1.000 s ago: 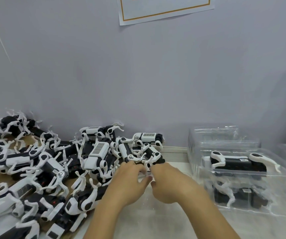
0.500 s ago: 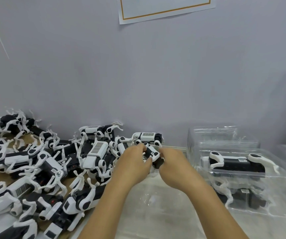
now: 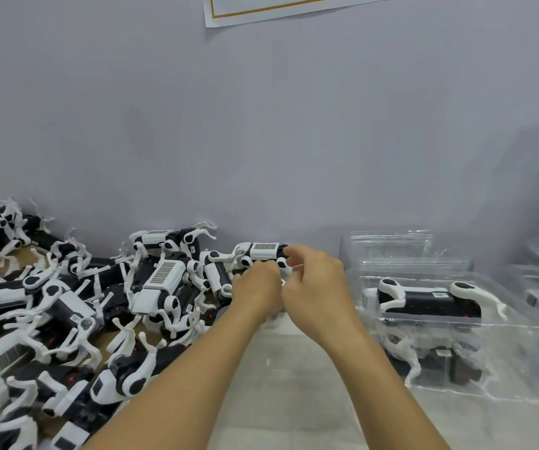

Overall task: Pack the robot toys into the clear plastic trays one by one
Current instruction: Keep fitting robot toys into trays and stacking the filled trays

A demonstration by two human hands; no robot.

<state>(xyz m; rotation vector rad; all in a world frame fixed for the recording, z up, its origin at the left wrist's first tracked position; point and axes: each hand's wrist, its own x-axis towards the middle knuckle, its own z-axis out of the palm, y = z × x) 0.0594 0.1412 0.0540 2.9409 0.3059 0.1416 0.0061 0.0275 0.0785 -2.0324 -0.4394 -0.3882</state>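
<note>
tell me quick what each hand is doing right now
Left hand: fingers curled on a robot toy at the pile's edge.
Right hand: fingers curled, pinching the same toy.

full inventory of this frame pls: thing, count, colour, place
robot toys: loose pile, too tangled to count, black and white, left half of the table, up to the wall
robot toy being picked up: one, black and white, right edge of the pile, at the hands
packed robot toy: one clearly seen, black and white, in the top clear tray; more below and at the right edge, blurred
clear plastic trays: stack, transparent, right side of the table
table: pale top in the middle, brown under the pile
wall: grey, behind everything
paper sheet: one, white with an orange border, on the wall, top edge
left hand: fingers curled on the toy
right hand: fingers curled on the toy
</note>
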